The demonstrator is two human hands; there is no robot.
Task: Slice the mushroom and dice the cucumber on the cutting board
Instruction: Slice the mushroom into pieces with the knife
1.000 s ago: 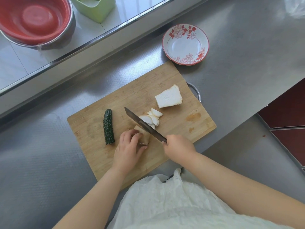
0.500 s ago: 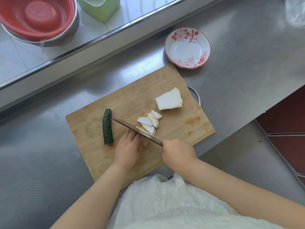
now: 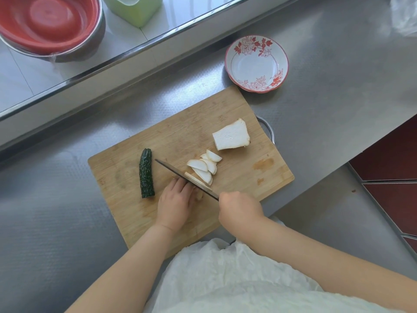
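A wooden cutting board [image 3: 252, 181] lies on the steel counter. My right hand [image 3: 237, 208] grips a knife [image 3: 180, 175] whose blade lies flat-edged down across the board. My left hand [image 3: 176, 202] curls over a small mushroom piece [image 3: 199, 194] just behind the blade, mostly hiding it. Several white mushroom slices [image 3: 204, 167] lie fanned beyond the blade. A larger uncut mushroom chunk [image 3: 231, 137] sits further right. A dark green cucumber piece [image 3: 146, 173] lies to the left of the knife tip.
A red-flowered white bowl [image 3: 239, 64] stands beyond the board's far right corner. On the raised ledge at the back left are a red basin in a steel bowl [image 3: 45, 26] and a green container [image 3: 135, 7]. The counter edge drops off at the right.
The knife has come down from a raised tilt onto the mushroom piece, and a new slice has joined the fan. My left hand has slid back along the piece.
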